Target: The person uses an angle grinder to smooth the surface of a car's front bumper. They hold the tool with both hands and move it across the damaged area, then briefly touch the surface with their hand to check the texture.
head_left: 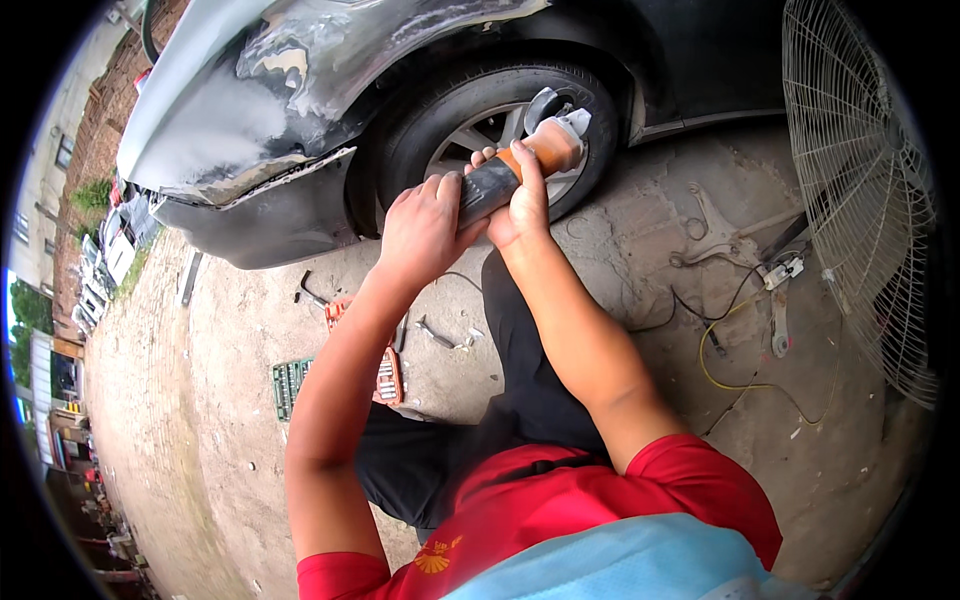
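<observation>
Both hands are closed around an orange and dark grey angle grinder, held in front of the car wheel. My left hand wraps the dark rear end of its body. My right hand grips it farther forward, with the thumb along the orange part. The tool's head and dark guard point away to the upper right, overlapping the tyre and rim. Left of the wheel, the car fender has sanded, patchy grey and white paint. Its bumper is dull grey, with a rough gap above it.
A wire fan cage stands at the right. Near it lie a metal suspension arm, a yellow cable and a power strip. A green socket case, an orange tool case and a hammer lie on the concrete.
</observation>
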The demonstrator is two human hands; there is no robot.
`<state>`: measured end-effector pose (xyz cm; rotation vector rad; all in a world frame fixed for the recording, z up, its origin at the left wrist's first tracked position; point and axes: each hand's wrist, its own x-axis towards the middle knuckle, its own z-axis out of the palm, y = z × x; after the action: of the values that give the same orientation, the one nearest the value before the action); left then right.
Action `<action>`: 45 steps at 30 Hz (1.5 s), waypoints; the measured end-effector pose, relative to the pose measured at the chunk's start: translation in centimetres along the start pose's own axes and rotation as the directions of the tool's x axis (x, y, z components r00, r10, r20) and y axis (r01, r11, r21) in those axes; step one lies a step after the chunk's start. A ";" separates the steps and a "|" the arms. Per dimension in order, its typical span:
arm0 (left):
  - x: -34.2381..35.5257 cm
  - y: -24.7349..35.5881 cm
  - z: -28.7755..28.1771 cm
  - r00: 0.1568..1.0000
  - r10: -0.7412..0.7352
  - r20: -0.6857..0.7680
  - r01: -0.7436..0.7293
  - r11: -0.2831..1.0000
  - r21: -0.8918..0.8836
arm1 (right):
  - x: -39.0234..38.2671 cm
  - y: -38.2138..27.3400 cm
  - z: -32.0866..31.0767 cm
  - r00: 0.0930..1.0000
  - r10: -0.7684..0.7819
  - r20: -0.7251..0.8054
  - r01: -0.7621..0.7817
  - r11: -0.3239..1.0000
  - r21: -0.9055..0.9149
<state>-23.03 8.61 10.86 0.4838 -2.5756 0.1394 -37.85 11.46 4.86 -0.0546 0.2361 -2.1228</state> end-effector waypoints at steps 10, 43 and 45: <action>3.4 -1.2 -1.8 0.945 -0.051 0.323 0.132 0.963 -0.233 | 3.5 -1.4 -1.8 0.982 0.013 -0.191 0.009 0.993 0.116; 16.0 -17.9 -3.3 0.947 0.223 -0.230 -0.099 0.886 0.453 | 7.4 -8.4 -4.7 0.922 0.011 -0.386 -0.019 1.000 -0.018; 14.7 -20.1 -4.7 0.937 0.212 -0.277 -0.067 0.889 0.453 | 7.1 -8.5 -4.5 0.920 0.019 -0.392 -0.032 0.999 -0.025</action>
<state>-25.41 -13.80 22.44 0.3892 -2.2467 0.7998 -49.30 10.51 1.65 0.3591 0.5033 -2.0883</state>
